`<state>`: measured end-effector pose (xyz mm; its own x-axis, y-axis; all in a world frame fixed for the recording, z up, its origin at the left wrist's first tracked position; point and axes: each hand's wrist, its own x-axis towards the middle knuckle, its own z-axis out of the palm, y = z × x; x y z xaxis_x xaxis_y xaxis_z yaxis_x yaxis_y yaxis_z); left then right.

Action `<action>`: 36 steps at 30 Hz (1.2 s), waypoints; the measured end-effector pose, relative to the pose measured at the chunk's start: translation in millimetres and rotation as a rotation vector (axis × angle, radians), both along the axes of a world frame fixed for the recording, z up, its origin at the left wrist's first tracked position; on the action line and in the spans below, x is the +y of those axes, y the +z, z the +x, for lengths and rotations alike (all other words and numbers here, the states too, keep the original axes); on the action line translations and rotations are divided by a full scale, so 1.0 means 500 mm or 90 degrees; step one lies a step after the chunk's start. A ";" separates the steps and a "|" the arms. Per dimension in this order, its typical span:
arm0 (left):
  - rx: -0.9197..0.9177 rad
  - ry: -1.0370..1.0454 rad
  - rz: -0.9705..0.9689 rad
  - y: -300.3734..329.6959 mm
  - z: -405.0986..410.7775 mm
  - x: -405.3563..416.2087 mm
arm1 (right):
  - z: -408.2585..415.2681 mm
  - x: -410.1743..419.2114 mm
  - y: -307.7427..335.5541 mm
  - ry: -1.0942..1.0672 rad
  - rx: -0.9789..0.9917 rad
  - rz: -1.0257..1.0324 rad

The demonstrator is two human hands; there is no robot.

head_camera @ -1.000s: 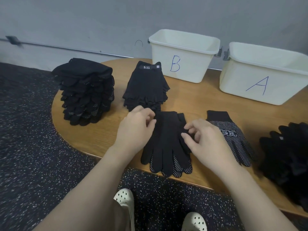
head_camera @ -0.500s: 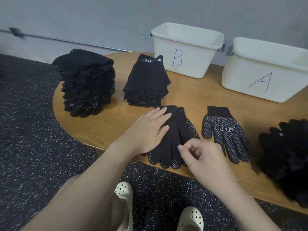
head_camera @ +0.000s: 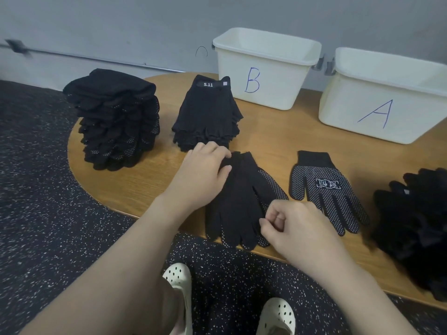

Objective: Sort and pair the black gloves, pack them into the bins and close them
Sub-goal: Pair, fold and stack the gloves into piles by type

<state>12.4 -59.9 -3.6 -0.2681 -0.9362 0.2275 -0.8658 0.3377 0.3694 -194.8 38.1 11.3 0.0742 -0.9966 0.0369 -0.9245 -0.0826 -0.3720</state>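
left hand (head_camera: 202, 176): fingers curled, pinching cuff of glove pair (head_camera: 242, 199) | right hand (head_camera: 298, 228): fist-curled, pinching pair's fingertip edge | table (head_camera: 271, 146)

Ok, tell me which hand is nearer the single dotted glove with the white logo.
Right. The right hand is curled at the table's front edge, just beside the dotted glove. The left hand rests on the glove pair, farther off.

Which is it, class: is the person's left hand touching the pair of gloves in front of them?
Touching. The head view shows the left hand lying on the cuff end of the pair of gloves, fingers curled onto the fabric with no gap.
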 end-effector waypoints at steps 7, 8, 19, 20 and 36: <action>0.059 0.116 -0.006 -0.007 0.039 0.015 | 0.044 -0.026 0.025 0.002 -0.009 -0.195; 0.087 0.126 0.005 -0.009 0.044 0.017 | 0.066 -0.029 0.020 0.035 -0.005 -0.207; 0.204 0.186 0.121 -0.006 0.060 0.019 | 0.166 -0.085 -0.056 0.148 0.104 -0.011; 0.199 0.182 0.122 -0.004 0.060 0.020 | 0.163 -0.081 -0.060 0.146 0.111 -0.009; 0.240 0.103 0.042 0.006 0.065 0.015 | 0.048 0.010 -0.060 0.097 0.150 -0.001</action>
<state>44.8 -52.2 -0.7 -0.0253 -0.9753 0.2195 -0.7052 0.1730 0.6876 -170.6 42.9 -18.7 0.2294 -0.9733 0.0028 -0.9625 -0.2273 -0.1481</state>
